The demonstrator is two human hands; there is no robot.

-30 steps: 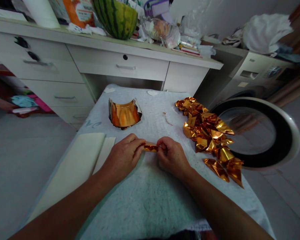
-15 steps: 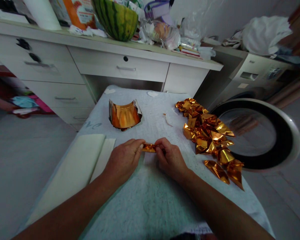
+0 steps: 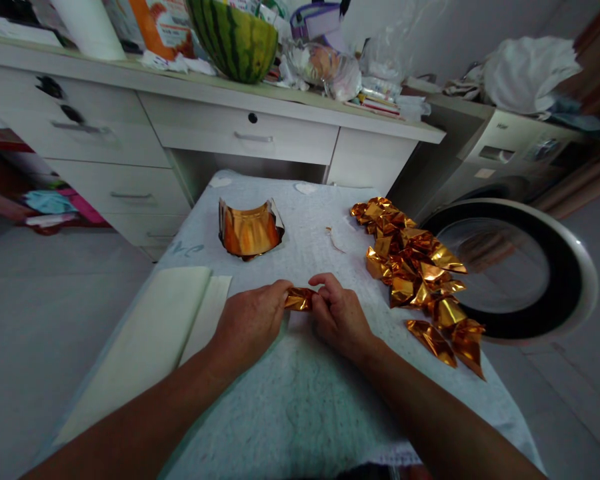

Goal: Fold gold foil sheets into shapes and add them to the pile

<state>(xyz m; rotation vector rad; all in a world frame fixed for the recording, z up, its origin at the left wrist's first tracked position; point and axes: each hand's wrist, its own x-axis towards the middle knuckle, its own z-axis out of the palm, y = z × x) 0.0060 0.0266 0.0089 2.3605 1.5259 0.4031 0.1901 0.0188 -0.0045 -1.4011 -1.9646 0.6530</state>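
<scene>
Between my two hands is a small strip of shiny gold foil, creased and held level just above the cloth. My left hand pinches its left end between thumb and fingers. At the right end, my right hand grips it with thumb and curled fingers, the index finger slightly raised. Beyond my hands stands a curved stack of gold foil sheets. To the right lies a long heap of folded gold foil pieces. My fingers cover both ends of the held strip.
A pale cloth covers the table. Folded cream paper lies at its left. A thin reddish string rests near the heap. Behind are a white desk with a cut watermelon and a washing machine's open door.
My right index finger has lifted a little off the foil. The strip has tilted slightly and shows more of its face. The other things stay in place.
</scene>
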